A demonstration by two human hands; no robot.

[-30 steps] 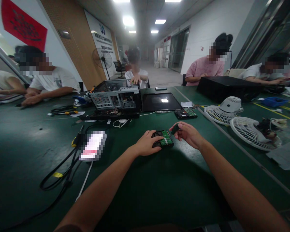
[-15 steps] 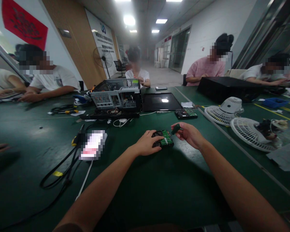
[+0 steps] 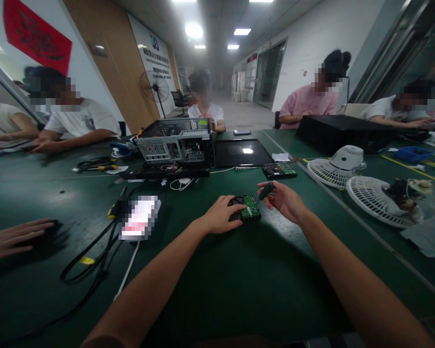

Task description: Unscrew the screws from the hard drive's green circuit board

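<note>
A hard drive (image 3: 252,209) lies on the green tabletop with its green circuit board facing up. My left hand (image 3: 223,214) grips its left side, the thumb along the near edge and the fingers over the board and far edge. In my right hand (image 3: 281,199), closed fingers hold a screwdriver (image 3: 266,191) by its dark green handle. The thin shaft slants down to the right part of the drive, where I cannot make out whether the tip sits in a screw.
An opened computer case (image 3: 174,147) and a dark flat panel (image 3: 242,152) stand ahead. A second drive (image 3: 280,170) lies beyond my right hand, fan parts (image 3: 377,200) at right. Left are a phone (image 3: 139,217), black cable (image 3: 83,263) and a co-worker's hand (image 3: 18,237). Several people sit around.
The screwdriver handle has risen slightly and tilted more to the right. At the far left a co-worker's hand has reached further in over the table. My left hand and the drive stay put.
</note>
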